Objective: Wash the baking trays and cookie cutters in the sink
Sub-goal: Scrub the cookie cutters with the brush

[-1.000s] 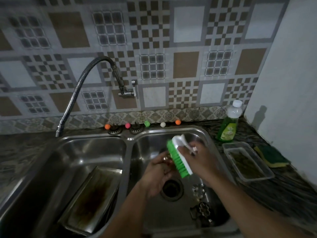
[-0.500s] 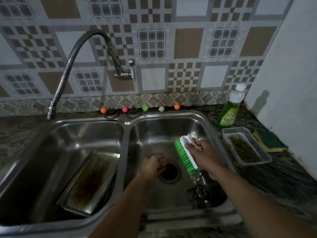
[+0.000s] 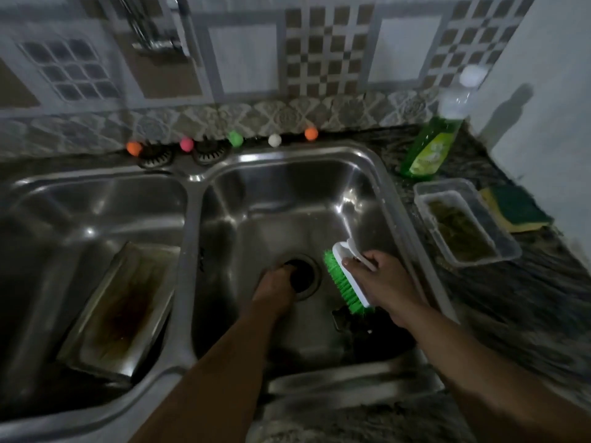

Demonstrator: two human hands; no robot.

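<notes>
Head view: the right hand (image 3: 385, 284) is clenched around the white back of a green-bristled brush (image 3: 347, 279), bristles facing toward the left hand. The brush's long axis runs from far-left to near-right, slanting down toward the basin floor. Just beneath its near end, and below the right wrist, sits a dark cluster that is probably the cookie cutters (image 3: 351, 321); it is too dim to make out shapes or count them. The left hand (image 3: 276, 287) is low over the drain (image 3: 302, 276), fingers curled toward the opening; whether it grasps anything I cannot tell.

The cutters lie to the right of the left hand and toward the person, nearer the brush hand than the free hand. My guess is the left hand must cross rightward to lift one up to the bristles.

The baking tray (image 3: 120, 310) leans in the other basin of the sink (image 3: 188, 199), well to the left of both hands, its stained face up and its long axis running away from the person.
</notes>
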